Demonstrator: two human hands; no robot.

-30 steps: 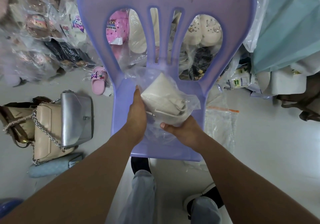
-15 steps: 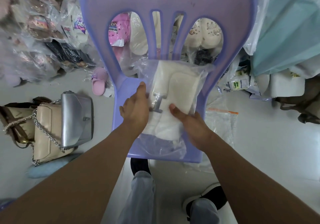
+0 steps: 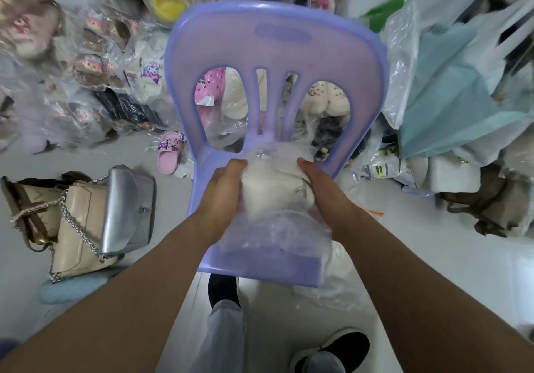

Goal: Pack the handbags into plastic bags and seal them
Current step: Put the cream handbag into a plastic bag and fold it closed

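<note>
Handbag (image 3: 271, 190), cream-coloured, is inside the clear plastic bag (image 3: 274, 237) over the seat of the purple chair (image 3: 274, 49), and you have it between both hands. Your left hand (image 3: 224, 193) grips its left side through the film, fingers curled round the edge. Your right hand (image 3: 323, 190) grips the right side the same way, thumb on top. A metal fitting shows on the handbag beside your right hand. The loose end of the plastic bag lies crumpled toward the chair's front edge. All of this is blurred, so finer finger placement can't be told.

Left of the chair, on the floor, a silver handbag (image 3: 128, 208) lies over a beige handbag (image 3: 78, 228) with a chain strap, and a brown bag (image 3: 26, 208) sits beyond them. A pink slipper (image 3: 170, 154) with a cartoon charm and cherries lies just left of the chair's backrest. Behind the chair are bagged shoes. Right of the chair, printed packets (image 3: 381, 167) lie on the floor; their print is too blurred to read.
</note>
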